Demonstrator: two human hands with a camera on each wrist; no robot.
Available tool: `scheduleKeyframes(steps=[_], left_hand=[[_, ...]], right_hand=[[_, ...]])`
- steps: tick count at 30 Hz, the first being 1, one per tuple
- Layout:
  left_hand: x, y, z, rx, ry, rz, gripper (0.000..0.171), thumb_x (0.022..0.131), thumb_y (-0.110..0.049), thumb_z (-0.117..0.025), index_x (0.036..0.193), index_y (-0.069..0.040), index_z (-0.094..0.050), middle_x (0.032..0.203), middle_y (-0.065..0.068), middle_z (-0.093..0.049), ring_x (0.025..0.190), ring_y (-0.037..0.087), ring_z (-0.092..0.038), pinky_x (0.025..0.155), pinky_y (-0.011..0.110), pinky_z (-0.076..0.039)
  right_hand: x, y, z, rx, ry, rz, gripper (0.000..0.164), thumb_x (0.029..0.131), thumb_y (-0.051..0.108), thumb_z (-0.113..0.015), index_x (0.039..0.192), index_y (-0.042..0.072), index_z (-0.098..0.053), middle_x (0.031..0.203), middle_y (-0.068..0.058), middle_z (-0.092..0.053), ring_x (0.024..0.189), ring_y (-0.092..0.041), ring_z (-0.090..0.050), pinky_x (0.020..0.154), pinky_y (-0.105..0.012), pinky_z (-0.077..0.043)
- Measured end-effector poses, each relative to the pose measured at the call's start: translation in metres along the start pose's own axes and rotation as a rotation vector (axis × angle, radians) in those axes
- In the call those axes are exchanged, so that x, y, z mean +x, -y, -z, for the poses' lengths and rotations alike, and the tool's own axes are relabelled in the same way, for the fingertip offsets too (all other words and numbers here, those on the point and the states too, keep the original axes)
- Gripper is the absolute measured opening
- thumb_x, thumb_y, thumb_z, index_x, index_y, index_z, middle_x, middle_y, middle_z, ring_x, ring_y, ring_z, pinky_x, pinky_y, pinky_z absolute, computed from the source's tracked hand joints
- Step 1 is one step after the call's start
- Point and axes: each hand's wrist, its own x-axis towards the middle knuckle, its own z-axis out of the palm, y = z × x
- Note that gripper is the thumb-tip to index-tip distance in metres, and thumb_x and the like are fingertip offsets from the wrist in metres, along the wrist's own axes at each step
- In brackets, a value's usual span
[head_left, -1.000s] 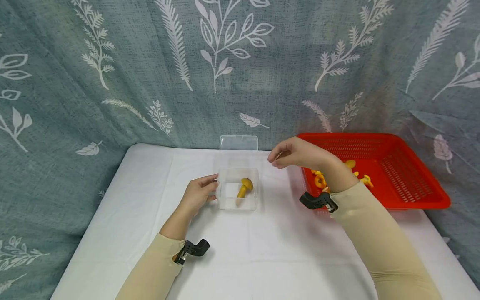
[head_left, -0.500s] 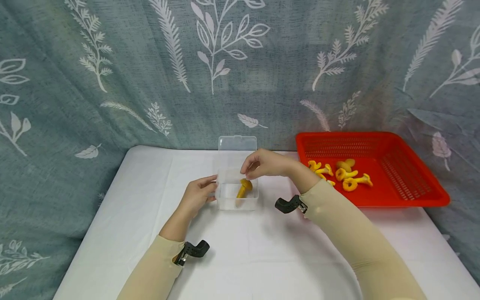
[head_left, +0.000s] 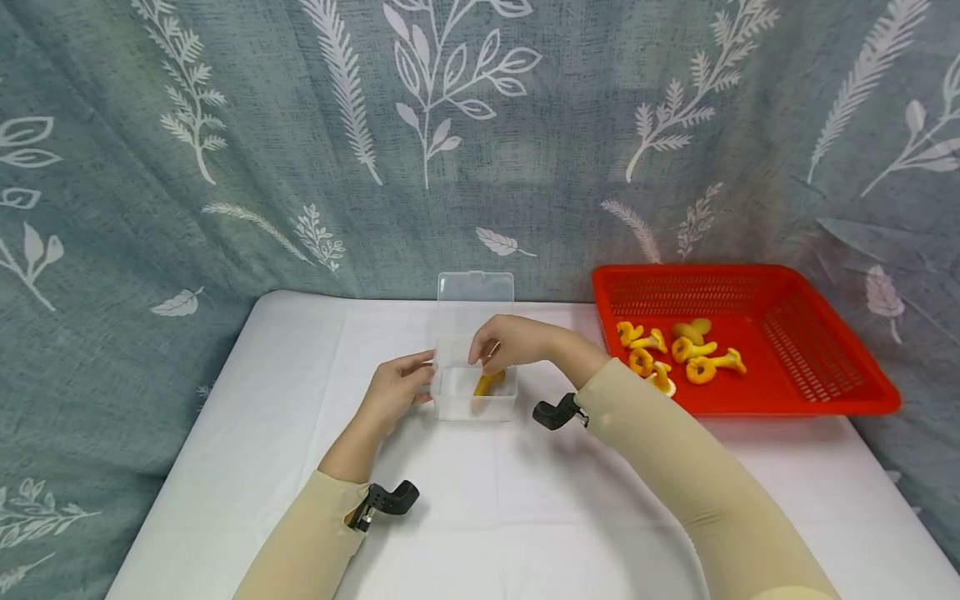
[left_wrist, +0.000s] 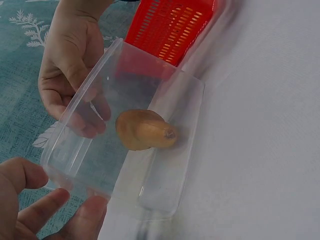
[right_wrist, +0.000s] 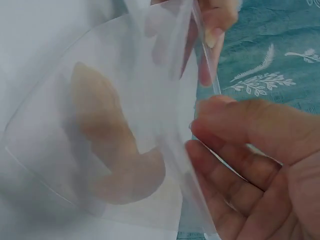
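Observation:
A clear plastic box [head_left: 456,408] stands on the white table, its hinged lid [head_left: 476,287] raised at the back. Inside lies a yellow-brown mushroom [left_wrist: 142,129]; the right hand hides much of its cap in the head view. My left hand [head_left: 393,387] touches the box's left wall with thumb and fingertips, not wrapped around it. Over the box's opening, my right hand [head_left: 513,340] has bent fingers, with thumb and fingertips close together. Its fingertips overlap the box's rim in both wrist views, and nothing shows between them.
A red perforated basket [head_left: 810,367] stands at the right, close to the curtain [head_left: 315,150]. Several yellow, trumpet-shaped mushrooms [head_left: 663,343] lie in its left half, with a brownish mushroom [head_left: 692,330] behind them.
My right hand has moved left from in front of the basket to over the box, then lower, covering the mushroom's cap. My left hand and the box have stayed in place.

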Motion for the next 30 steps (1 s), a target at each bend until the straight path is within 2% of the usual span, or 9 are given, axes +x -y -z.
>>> scheduleKeyframes(steps=[4, 12, 18, 23, 30], left_hand=[[0.001, -0.001, -0.001, 0.011, -0.011, 0.009, 0.04, 0.088, -0.019, -0.059, 0.127, -0.011, -0.056, 0.124, 0.013, -0.056, 0.109, 0.029, -0.056, 0.077, 0.032, -0.055], [0.001, 0.001, -0.001, 0.023, -0.022, 0.004, 0.04, 0.088, -0.02, -0.058, 0.127, -0.011, -0.056, 0.122, 0.012, -0.057, 0.109, 0.029, -0.056, 0.075, 0.029, -0.056], [0.0, 0.0, 0.0, 0.012, -0.012, 0.009, 0.04, 0.089, -0.018, -0.059, 0.127, -0.01, -0.056, 0.119, 0.011, -0.058, 0.109, 0.03, -0.056, 0.075, 0.029, -0.056], [0.0, 0.0, 0.001, -0.017, 0.018, 0.003, 0.041, 0.089, -0.017, -0.058, 0.129, -0.007, -0.054, 0.126, 0.014, -0.055, 0.109, 0.032, -0.056, 0.076, 0.031, -0.056], [0.001, 0.001, 0.001, -0.009, 0.022, 0.004, 0.041, 0.09, -0.019, -0.058, 0.129, -0.008, -0.054, 0.125, 0.015, -0.055, 0.107, 0.033, -0.056, 0.076, 0.031, -0.056]], right_hand=[[0.001, 0.003, -0.002, -0.099, -0.007, -0.03, 0.018, 0.08, 0.002, -0.067, 0.093, 0.015, -0.068, 0.103, -0.008, -0.066, 0.093, -0.014, -0.059, 0.079, -0.025, -0.051], [0.003, 0.004, -0.005, -0.297, -0.042, -0.067, 0.014, 0.08, 0.005, -0.069, 0.093, 0.012, -0.069, 0.093, 0.001, -0.067, 0.087, -0.012, -0.059, 0.078, -0.024, -0.05], [0.003, 0.009, -0.007, -0.395, -0.019, -0.103, 0.015, 0.08, 0.008, -0.07, 0.096, 0.011, -0.071, 0.09, 0.004, -0.065, 0.084, -0.013, -0.055, 0.077, -0.027, -0.049], [0.002, 0.013, -0.009, -0.443, 0.014, -0.121, 0.014, 0.079, 0.009, -0.071, 0.092, 0.013, -0.07, 0.085, 0.005, -0.062, 0.079, -0.014, -0.053, 0.072, -0.026, -0.047], [0.002, 0.01, -0.011, -0.414, 0.031, -0.107, 0.021, 0.079, 0.005, -0.07, 0.099, 0.01, -0.07, 0.088, 0.001, -0.063, 0.08, -0.015, -0.052, 0.074, -0.027, -0.047]])
